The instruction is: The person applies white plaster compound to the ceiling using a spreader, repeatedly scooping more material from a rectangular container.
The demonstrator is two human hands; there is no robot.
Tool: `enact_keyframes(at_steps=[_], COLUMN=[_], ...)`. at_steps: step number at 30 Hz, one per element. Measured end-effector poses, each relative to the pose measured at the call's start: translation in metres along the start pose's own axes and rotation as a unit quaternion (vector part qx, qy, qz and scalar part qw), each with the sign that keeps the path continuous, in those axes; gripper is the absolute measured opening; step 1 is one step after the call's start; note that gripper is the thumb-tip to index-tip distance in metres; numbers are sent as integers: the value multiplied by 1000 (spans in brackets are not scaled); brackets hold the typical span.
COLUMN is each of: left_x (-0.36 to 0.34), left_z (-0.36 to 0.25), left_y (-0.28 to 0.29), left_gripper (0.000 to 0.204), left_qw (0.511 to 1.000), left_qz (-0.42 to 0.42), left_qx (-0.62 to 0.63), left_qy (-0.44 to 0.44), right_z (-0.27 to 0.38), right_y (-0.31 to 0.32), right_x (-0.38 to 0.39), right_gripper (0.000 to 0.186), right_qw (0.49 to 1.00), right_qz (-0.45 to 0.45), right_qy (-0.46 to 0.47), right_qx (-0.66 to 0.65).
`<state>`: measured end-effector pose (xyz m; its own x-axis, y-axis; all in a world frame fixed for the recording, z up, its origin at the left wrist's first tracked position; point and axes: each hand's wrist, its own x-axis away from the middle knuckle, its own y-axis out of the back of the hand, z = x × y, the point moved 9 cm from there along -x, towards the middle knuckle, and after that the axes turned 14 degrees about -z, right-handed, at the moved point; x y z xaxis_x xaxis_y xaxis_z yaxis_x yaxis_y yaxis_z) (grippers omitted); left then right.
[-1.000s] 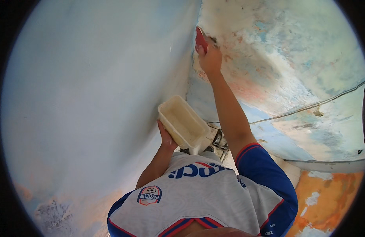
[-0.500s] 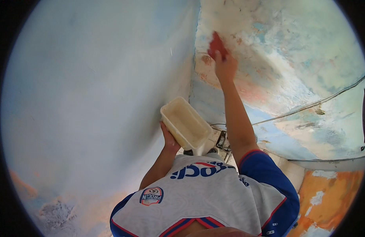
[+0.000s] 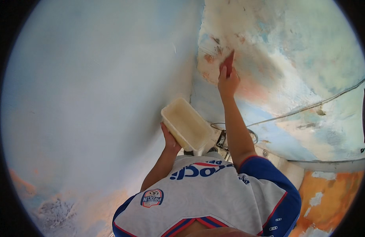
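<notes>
My left hand (image 3: pixel 170 138) is closed on the left side of an off-white rectangular plastic tub (image 3: pixel 173 134), held tilted in front of my chest. Pale residue coats the inside of the tub. Stretched out ahead, my right hand (image 3: pixel 229 82) grips a thin, flat red spreader (image 3: pixel 229 63), seen nearly edge-on with its tip pointing up and right. It is close to the patchy wall (image 3: pixel 285 67) on the right; whether its edge touches the surface I cannot tell. Dark and reddish-brown marks show on that wall beside the spreader.
A smoother pale blue wall (image 3: pixel 99 79) meets the patchy one at a corner. A dark cable (image 3: pixel 305 108) runs across the right wall and loops down beside a small black object (image 3: pixel 222 139) near the floor. Orange patched wall (image 3: pixel 332 193) lies at lower right.
My right hand and the red spreader have come down the wall and slightly right, and the spreader has turned more edge-on. The tub in my left hand has hardly moved.
</notes>
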<state>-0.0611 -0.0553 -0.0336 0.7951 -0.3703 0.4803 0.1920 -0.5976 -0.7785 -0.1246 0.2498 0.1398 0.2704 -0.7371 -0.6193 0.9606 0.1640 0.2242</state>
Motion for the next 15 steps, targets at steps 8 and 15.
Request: enact_keyframes(at_steps=[8,15], left_x=[0,-2], left_z=[12,10], left_y=[7,21], left_gripper=[87,87], left_qw=[999,999], left_qz=[15,12], left_qx=[30,43], left_qy=[27,15], right_z=[14,33], right_y=[-63,-18], right_x=[-18,25], right_gripper=[27,21], right_qw=[984,987], right_qz=[58,50], right_qy=[134,154], right_qx=[104,-2])
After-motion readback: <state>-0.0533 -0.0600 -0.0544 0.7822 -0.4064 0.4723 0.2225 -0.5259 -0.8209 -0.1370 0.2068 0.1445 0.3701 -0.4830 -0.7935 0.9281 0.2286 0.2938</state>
